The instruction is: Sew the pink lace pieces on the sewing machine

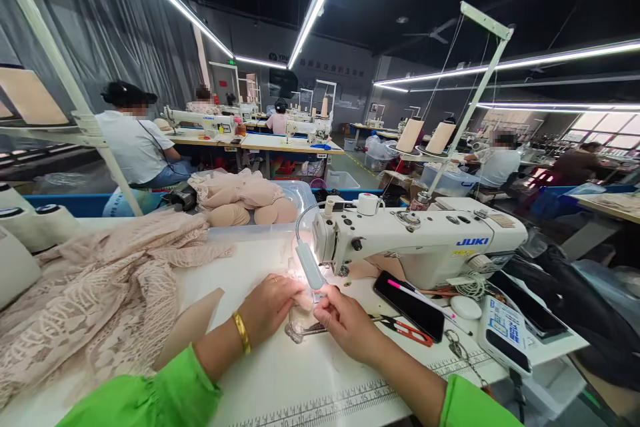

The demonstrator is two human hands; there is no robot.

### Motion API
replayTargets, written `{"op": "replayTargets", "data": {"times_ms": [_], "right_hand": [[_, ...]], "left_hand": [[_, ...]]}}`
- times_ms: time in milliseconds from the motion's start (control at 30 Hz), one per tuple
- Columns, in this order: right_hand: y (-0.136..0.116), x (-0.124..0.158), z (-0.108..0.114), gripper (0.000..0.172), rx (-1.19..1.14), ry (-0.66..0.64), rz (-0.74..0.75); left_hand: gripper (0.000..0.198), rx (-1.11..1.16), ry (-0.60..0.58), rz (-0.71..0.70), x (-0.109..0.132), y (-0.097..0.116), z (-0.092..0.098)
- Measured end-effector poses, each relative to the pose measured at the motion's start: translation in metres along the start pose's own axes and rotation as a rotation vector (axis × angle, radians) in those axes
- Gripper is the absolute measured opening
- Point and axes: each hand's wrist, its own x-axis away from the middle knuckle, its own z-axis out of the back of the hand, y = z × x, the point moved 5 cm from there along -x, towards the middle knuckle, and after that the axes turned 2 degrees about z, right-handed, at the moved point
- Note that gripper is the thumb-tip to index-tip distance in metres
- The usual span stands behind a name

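My left hand point(270, 303), with a gold bangle and a ring, lies closed over a small pale fabric piece point(303, 299) on the white table, just in front of the needle of a white JUKI sewing machine point(420, 240). My right hand point(345, 320) pinches the same piece from the right side. A small lamp point(309, 265) on a bendy neck shines down on the fabric between my hands. Both my sleeves are bright green.
A heap of beige lace point(90, 293) lies at the left. A clear bin point(295, 197) behind holds beige bra cups. Red-handled snips point(407, 330), a black phone point(410, 303) and a control box point(505, 333) sit right of my hands. Other people sew at tables behind.
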Motion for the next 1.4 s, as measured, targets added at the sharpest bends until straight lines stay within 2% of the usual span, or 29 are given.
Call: {"op": "replayTargets", "data": {"times_ms": [67, 100, 133, 200, 233, 300, 367, 433, 467, 533, 633, 667, 700, 767, 867, 933, 1067, 1233, 1300, 1400], "right_hand": [[-0.010, 0.000, -0.014, 0.038, -0.361, -0.012, -0.147], [-0.016, 0.000, -0.021, 0.044, -0.488, 0.008, -0.190], [-0.021, 0.001, -0.027, 0.049, -0.568, 0.056, -0.216], [-0.027, 0.008, -0.039, 0.053, -0.604, 0.167, -0.236], [-0.029, 0.015, -0.046, 0.052, -0.584, 0.211, -0.229], [-0.032, 0.032, -0.060, 0.044, -0.505, 0.240, -0.160], [-0.039, 0.052, -0.073, 0.033, -0.385, 0.204, -0.023], [-0.046, 0.071, -0.081, 0.032, -0.243, 0.130, 0.094], [-0.049, 0.076, -0.082, 0.035, -0.190, 0.084, 0.122], [-0.053, 0.078, -0.078, 0.044, -0.167, 0.014, 0.103], [-0.050, 0.063, -0.059, 0.050, -0.271, 0.032, -0.046], [-0.047, 0.057, -0.053, 0.053, -0.322, 0.051, -0.109], [-0.044, 0.052, -0.048, 0.057, -0.386, 0.063, -0.170], [-0.036, 0.049, -0.045, 0.071, -0.571, 0.068, -0.278], [-0.032, 0.058, -0.057, 0.086, -0.892, 0.050, -0.355], [-0.037, 0.067, -0.066, 0.089, -0.982, 0.101, -0.337], [-0.047, 0.075, -0.073, 0.100, -0.956, 0.293, -0.295], [-0.049, 0.074, -0.078, 0.100, -0.963, 0.361, -0.308], [-0.049, 0.073, -0.078, 0.099, -0.996, 0.378, -0.299], [-0.047, 0.073, -0.079, 0.098, -1.043, 0.394, -0.286]], "left_hand": [[0.034, 0.212, 0.026, 0.052, 0.022, 0.031, 0.012], [0.034, 0.397, 0.026, 0.151, 0.035, 0.045, 0.013], [0.028, 0.620, 0.050, 0.264, 0.047, 0.058, 0.012], [0.038, 1.147, 0.006, 0.620, 0.072, 0.078, -0.007], [0.043, 1.353, 0.057, 0.804, 0.083, 0.083, -0.016], [0.042, 1.643, 0.270, 1.055, 0.096, 0.085, -0.026], [0.038, 1.750, 0.549, 1.144, 0.099, 0.077, -0.022], [0.043, 1.737, 0.744, 1.172, 0.099, 0.069, -0.011], [0.046, 1.712, 0.785, 1.172, 0.099, 0.068, -0.006], [0.050, 1.689, 0.752, 1.150, 0.095, 0.074, 0.002], [0.056, 1.740, 0.518, 1.086, 0.092, 0.092, 0.001], [0.057, 1.758, 0.472, 1.084, 0.093, 0.095, -0.001], [0.059, 1.769, 0.458, 1.090, 0.097, 0.095, -0.002], [0.065, 1.761, 0.506, 1.104, 0.104, 0.090, -0.001], [0.073, 1.729, 0.603, 1.090, 0.110, 0.080, 0.007], [0.073, 1.745, 0.645, 1.092, 0.110, 0.080, 0.011], [0.064, 1.772, 0.709, 1.191, 0.103, 0.086, 0.007], [0.047, 1.690, 0.859, 1.219, 0.098, 0.082, 0.003], [0.048, 1.678, 0.866, 1.186, 0.096, 0.081, 0.002], [0.051, 1.700, 0.800, 1.146, 0.091, 0.083, 0.002]]}}
